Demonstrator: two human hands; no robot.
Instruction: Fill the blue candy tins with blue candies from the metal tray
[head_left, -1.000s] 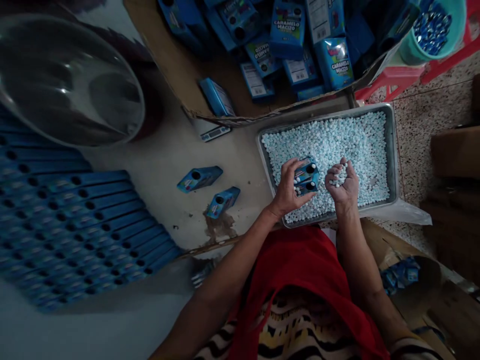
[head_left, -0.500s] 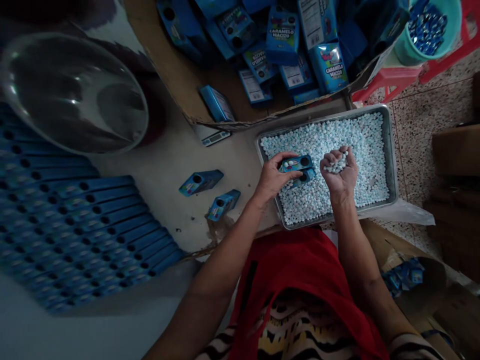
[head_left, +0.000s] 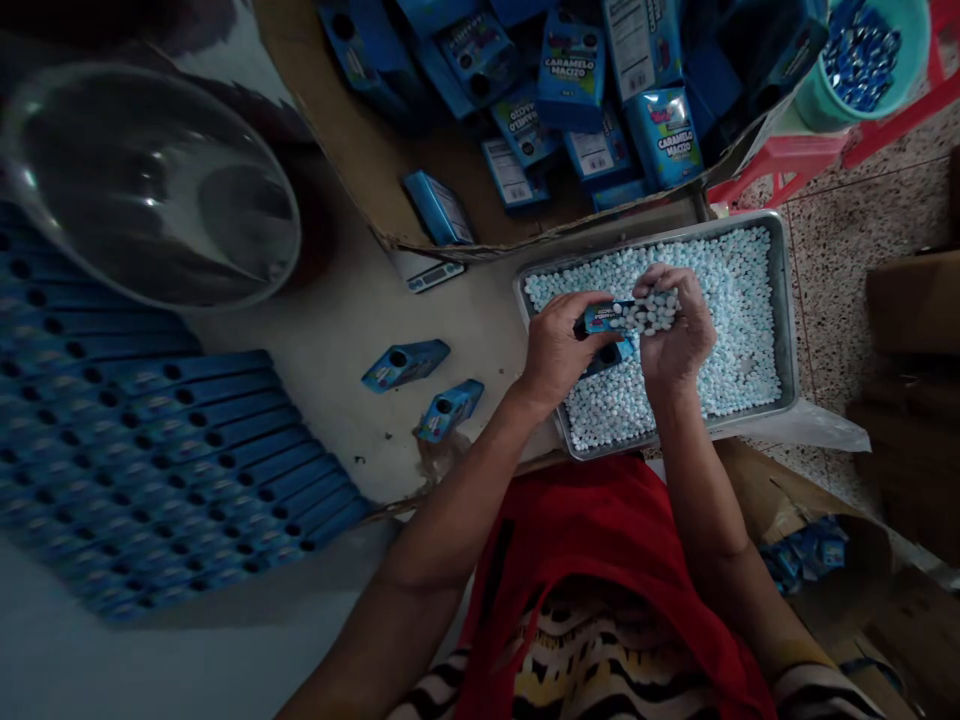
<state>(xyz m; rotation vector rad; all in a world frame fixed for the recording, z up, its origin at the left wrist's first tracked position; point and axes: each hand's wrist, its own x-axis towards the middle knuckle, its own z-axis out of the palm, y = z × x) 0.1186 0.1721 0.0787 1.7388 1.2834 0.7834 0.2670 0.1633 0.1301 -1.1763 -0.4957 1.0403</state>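
Observation:
My left hand (head_left: 556, 345) is closed on a small blue candy box (head_left: 600, 317), its fingers wrapped round the side. A second blue box (head_left: 609, 356) shows just below, under my left thumb; whether the hand grips it too I cannot tell. My right hand (head_left: 679, 335) is cupped around a handful of white and pale blue candies (head_left: 654, 312), held right against the right end of the upper box. Both hands are over a metal tray (head_left: 784, 300) full of the same candies. Two blue boxes (head_left: 406, 365) stand on the table to the left.
A large cardboard box (head_left: 330, 110) of blue packets is at the back, with a small scale (head_left: 435, 275) by its corner. Rows of blue boxes (head_left: 225, 440) and a clear bowl (head_left: 150, 190) are at left. A turquoise bucket (head_left: 810, 105) sits on a red stool (head_left: 787, 160).
My right hand has moved left with the candies, from over the tray to the end of the box. My left hand has turned the upper box slightly.

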